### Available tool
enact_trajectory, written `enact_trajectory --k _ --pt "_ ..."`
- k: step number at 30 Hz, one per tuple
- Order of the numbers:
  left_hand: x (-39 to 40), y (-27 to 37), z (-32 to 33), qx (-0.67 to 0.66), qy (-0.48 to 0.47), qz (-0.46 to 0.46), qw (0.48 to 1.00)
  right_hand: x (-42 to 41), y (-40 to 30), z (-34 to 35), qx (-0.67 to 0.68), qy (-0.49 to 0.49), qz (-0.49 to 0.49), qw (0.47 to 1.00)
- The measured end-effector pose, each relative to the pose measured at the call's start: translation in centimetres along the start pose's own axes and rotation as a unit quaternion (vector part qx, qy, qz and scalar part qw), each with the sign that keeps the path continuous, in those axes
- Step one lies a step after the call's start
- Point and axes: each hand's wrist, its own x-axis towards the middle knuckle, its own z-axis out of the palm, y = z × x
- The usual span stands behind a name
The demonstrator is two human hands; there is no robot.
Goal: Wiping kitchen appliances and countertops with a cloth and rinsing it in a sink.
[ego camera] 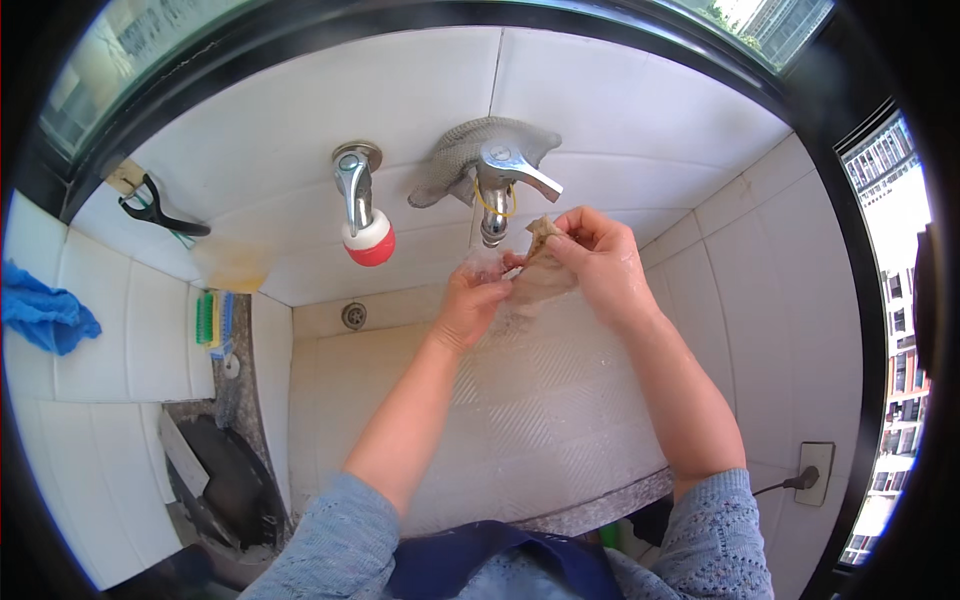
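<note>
Below the right-hand chrome tap [497, 187], my two bare hands are at a thin, wet, beige-brown piece of what looks like cloth [541, 262]. My right hand [609, 262] pinches its crumpled upper end between thumb and fingers. At the lower left edge, the thumb and fingertips of my left hand [478, 296] grip it. Water from the spout splashes white over the left fingers and partly hides them. The lower part of the cloth blurs against the wet sink floor [525, 420], which has a ribbed pattern.
A grey mesh cloth [450, 161] hangs behind the tap. To its left is another tap with a red and white spout cover [368, 238]. A drain [354, 316], brushes [212, 322], a blue cloth [49, 309], a dark pan-like object [229, 472] and a plugged-in socket [814, 474] surround the sink.
</note>
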Motion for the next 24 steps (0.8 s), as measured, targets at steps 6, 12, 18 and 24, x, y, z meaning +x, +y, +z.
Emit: enact_trajectory --k 6,12,18,24 --pt "-1.2 -0.2 -1.8 -0.301 -0.013 0.005 0.953 0.0 0.4 -1.2 0.08 0.016 0.023 0.996" --pt "-1.4 1.4 -2.0 -0.314 -0.026 0.002 0.949 1.0 2.1 -0.2 0.091 0.031 0.027 0.995" --pt "-1.5 2.6 -1.4 -0.296 -0.033 0.018 0.955 1.6 1.9 1.1 0.112 0.025 0.035 0.993" --pt "-1.5 3.2 -1.1 -0.29 -0.056 0.028 0.955 2.0 2.5 3.0 0.121 0.001 0.038 0.992"
